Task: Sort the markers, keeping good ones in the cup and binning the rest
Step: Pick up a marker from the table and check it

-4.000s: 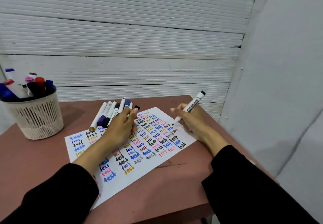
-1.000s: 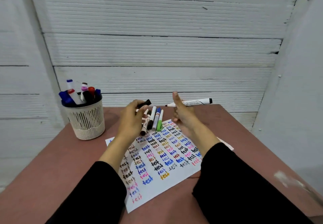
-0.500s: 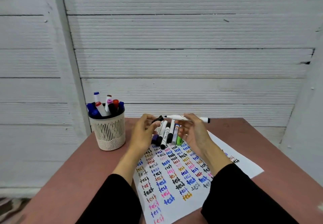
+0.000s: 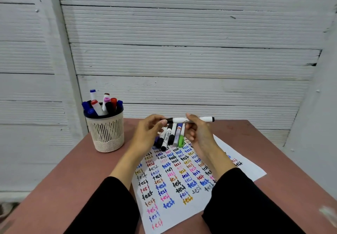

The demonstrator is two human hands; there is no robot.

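Observation:
My right hand (image 4: 197, 133) holds a white whiteboard marker (image 4: 204, 119) level above the table, its black end pointing right. My left hand (image 4: 147, 133) pinches the black cap (image 4: 169, 119) at the marker's left end, where cap and barrel meet. Under the hands several markers (image 4: 172, 136) lie side by side at the far edge of a white paper (image 4: 246, 168) covered in coloured "test" words. A beige mesh cup (image 4: 106, 133) at the left holds several markers upright.
The brown table (image 4: 73, 170) ends at a white ribbed wall behind and a white wall at the right. No bin is in view. My black sleeves cover the paper's near part.
The marker left the paper, where it was writing, and rose level. My left hand brought the black cap to its tip. The view swung left, so the cup sits nearer the centre.

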